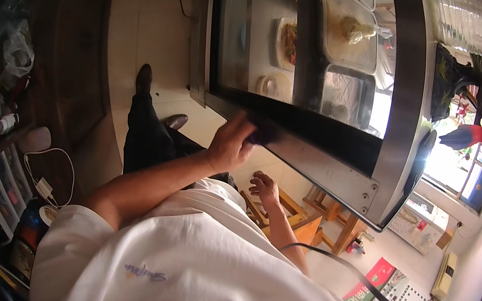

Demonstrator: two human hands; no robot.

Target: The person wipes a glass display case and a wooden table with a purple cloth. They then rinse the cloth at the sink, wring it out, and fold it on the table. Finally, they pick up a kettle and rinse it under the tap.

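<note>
left hand (233, 143), dark wad (263, 134), flat metal frame (325, 173)

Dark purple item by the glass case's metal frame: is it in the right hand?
No, the left hand holds the dark purple item by the metal frame, while the right hand is apart from it.

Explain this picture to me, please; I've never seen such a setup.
There is no machine here: a person wears a wide-lens camera on the head, which bends straight edges. It looks down past their white shirt. The left hand is by the metal frame of a glass case and seems to hold a dark thing, too blurred to name. The right hand shows nothing in it. Inside the case are boxes, some with food.
</note>
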